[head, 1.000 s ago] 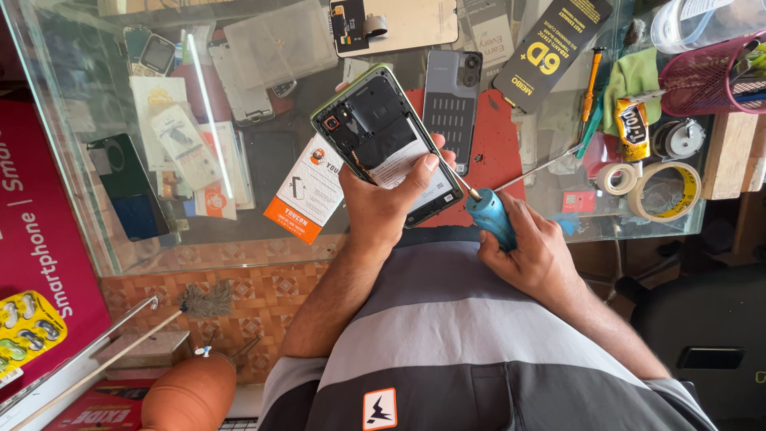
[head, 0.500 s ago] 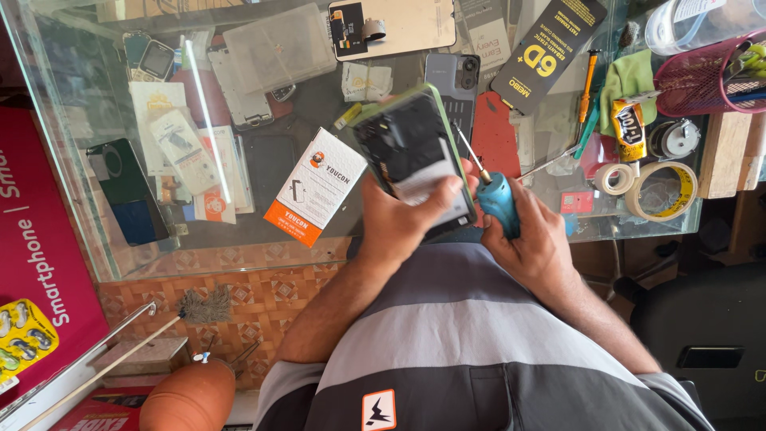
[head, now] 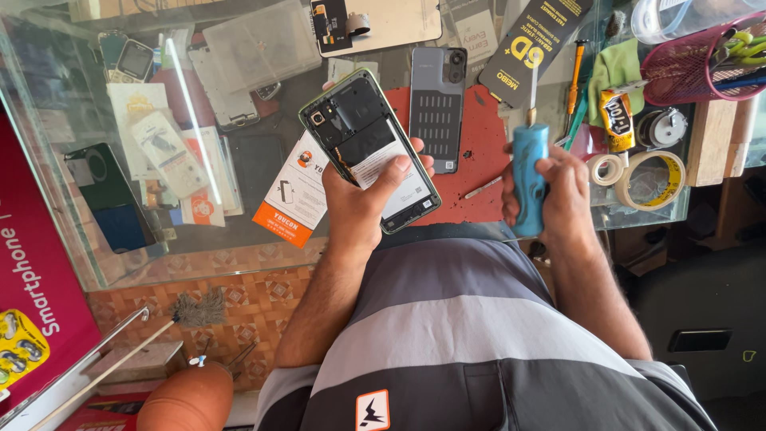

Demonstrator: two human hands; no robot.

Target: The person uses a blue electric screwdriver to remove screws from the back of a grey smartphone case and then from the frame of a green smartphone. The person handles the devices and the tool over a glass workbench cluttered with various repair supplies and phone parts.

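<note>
Head view, looking down over the person's striped shirt (head: 479, 335): the left hand (head: 363, 203) holds an opened phone (head: 369, 148) above the glass counter (head: 96, 263), and the right hand (head: 558, 191) holds a blue-handled screwdriver (head: 528, 175).

The phone lies to the left of the right hand, well apart from it, with a bare stretch of red mat (head: 479, 152) showing between them. Its long axis runs on a slant, the camera end up and away from the body toward the left, the lower end down toward the right, near the wrist. The left hand is closed round that lower end, thumb laid across the white label on the exposed inside, fingers wrapped behind the far edge.

The screwdriver stands nearly upright in the right fist, thin shaft pointing away from the body, not toward the phone. The fingers are curled tight about the handle. So the tool's tip is farther from the phone than the handle's lower end is.

The phone has its back cover off: a dark inner frame, a small camera module at the top corner, a greenish rim all round. A grey back cover (head: 437, 108) lies flat on the mat, just beyond and between the two hands.
</note>
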